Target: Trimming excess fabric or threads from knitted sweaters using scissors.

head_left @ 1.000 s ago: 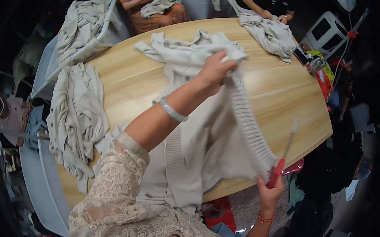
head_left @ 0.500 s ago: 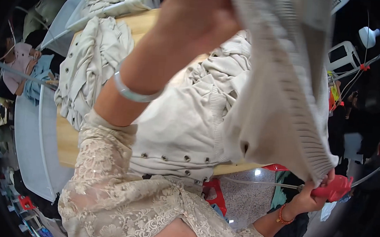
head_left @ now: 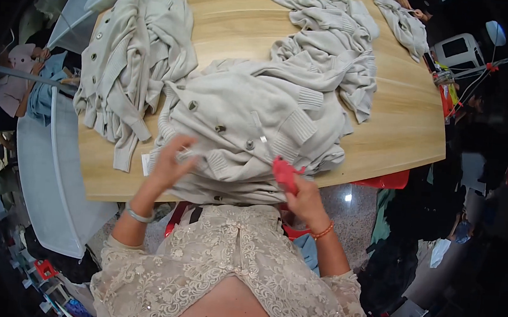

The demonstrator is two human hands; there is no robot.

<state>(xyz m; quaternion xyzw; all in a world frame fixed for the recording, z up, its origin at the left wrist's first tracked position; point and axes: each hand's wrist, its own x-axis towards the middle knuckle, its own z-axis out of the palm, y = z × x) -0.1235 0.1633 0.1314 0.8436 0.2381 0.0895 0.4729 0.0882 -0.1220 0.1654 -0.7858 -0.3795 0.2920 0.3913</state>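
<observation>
A beige knitted cardigan with dark metal buttons lies in a loose heap at the table's near edge. My right hand grips a red hand-held tool, whose exact kind I cannot make out, pointing up and left over the cardigan. Slightly blurred, my left hand hovers at the cardigan's left side, fingers apart and holding nothing. Close to that hand a small white label sticks out at the cloth's edge.
More beige knits lie on the wooden table: a buttoned pile at left and a crumpled heap behind. A white bin stands left. At the far right, another person's hand touches a beige garment.
The cardigan, held up high by both hands before, now lies on the table. My left hand has let go and come down; my right hand moved left with the red tool.
</observation>
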